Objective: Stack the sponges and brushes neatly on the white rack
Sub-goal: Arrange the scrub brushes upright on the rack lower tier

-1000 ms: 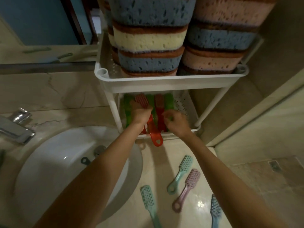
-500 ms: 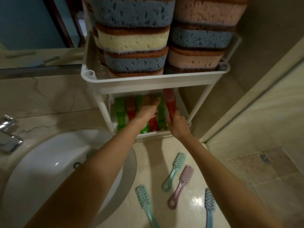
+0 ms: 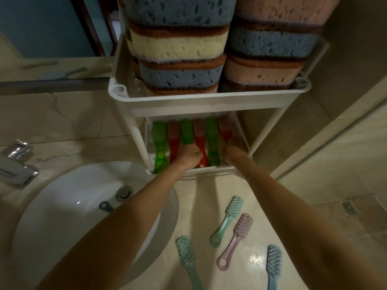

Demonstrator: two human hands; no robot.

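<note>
The white rack (image 3: 209, 102) stands on the counter, its top shelf filled with two stacks of blue, yellow and pink sponges (image 3: 180, 47). On the lower shelf, green and red brushes (image 3: 159, 141) lie side by side, alternating in colour. My left hand (image 3: 189, 155) rests on the handles of the middle brushes, fingers curled over a red brush (image 3: 200, 135). At the shelf's right end my right hand (image 3: 234, 150) grips the handle of the rightmost red brush (image 3: 225, 128).
On the counter in front lie two teal brushes (image 3: 228, 218), a pink brush (image 3: 235, 237) and a blue brush (image 3: 272, 264). A white sink (image 3: 62, 216) with a chrome tap (image 3: 15, 162) is at left. A wall corner rises at right.
My right hand has laid the red brush down at the right end of the lower shelf. My left hand has drawn back to the handles. The view has shifted closer.
</note>
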